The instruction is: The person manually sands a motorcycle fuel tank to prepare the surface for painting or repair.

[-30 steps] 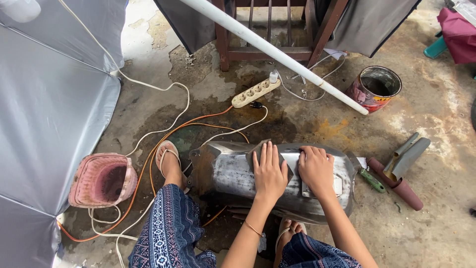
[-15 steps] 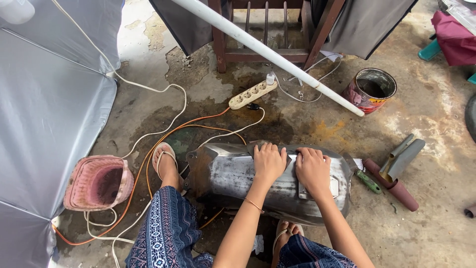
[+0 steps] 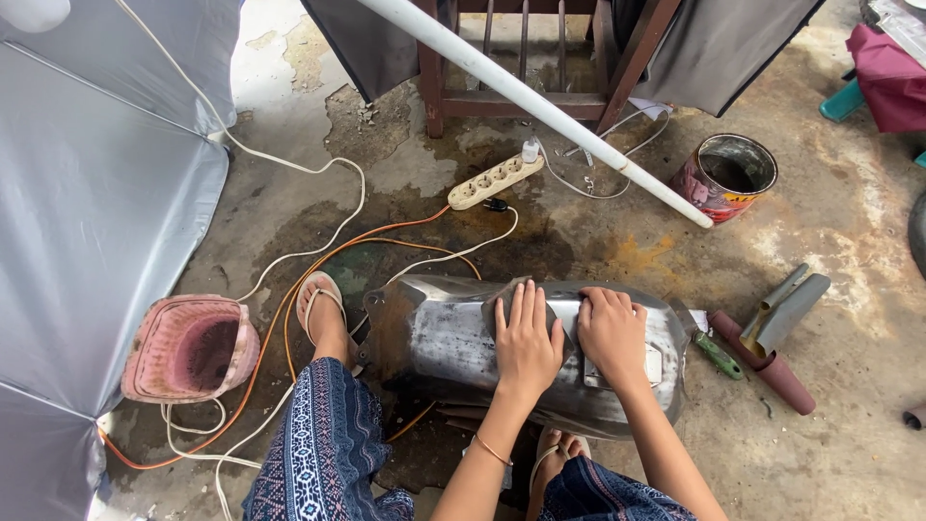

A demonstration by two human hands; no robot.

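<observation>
Both hands, left hand (image 3: 526, 342) and right hand (image 3: 610, 333), lie flat with an open grip on the curved bare-metal tank (image 3: 434, 338); the rusty round paint can (image 3: 725, 177) and the pink woven basket (image 3: 188, 349) look empty.

The curved tank (image 3: 521, 357) is bare metal, dull grey with a scuffed sheen and rusty brown patches at its left end. The floor (image 3: 849, 425) is rough, stained concrete. The basket (image 3: 188, 349) is faded pink plastic, and the can (image 3: 725, 177) is rusty metal.

You're working in soft, even daylight with only faint shadows on the concrete floor (image 3: 820, 453). The curved metal panel (image 3: 434, 333) shows dull sheen, no harsh glare. Focus is sharp throughout, with slight wide-angle bending at the edges.
</observation>
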